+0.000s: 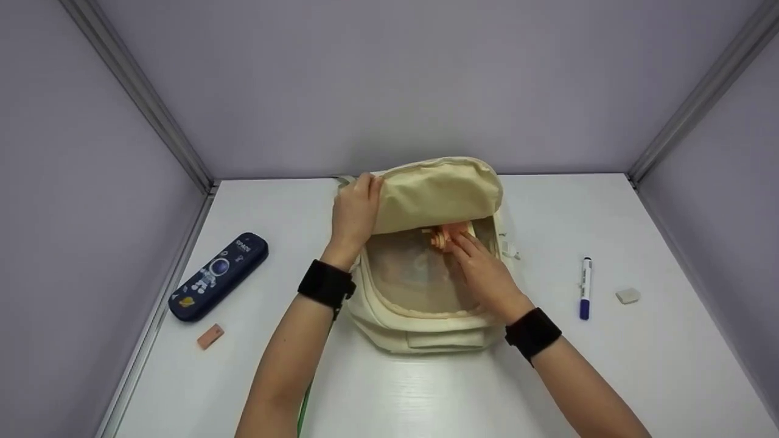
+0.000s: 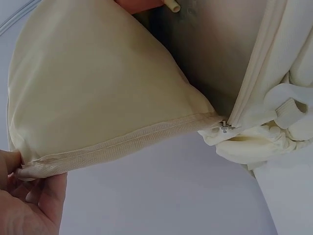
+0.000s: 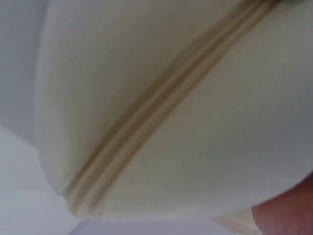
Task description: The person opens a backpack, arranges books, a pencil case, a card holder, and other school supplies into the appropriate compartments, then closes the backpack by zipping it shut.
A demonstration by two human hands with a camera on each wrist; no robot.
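One orange object [image 1: 457,233] touches the right hand [image 1: 485,274] inside the backpack [image 1: 389,334].

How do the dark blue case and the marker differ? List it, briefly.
Size: the dark blue case is broad and bulky; the marker is slim.
Look: the case carries a space print; the marker has a white barrel with a blue cap.
Pose: in the head view the case lies slantwise, the marker nearly upright in the picture.
Shared: both lie on the white table, apart from the cream backpack.
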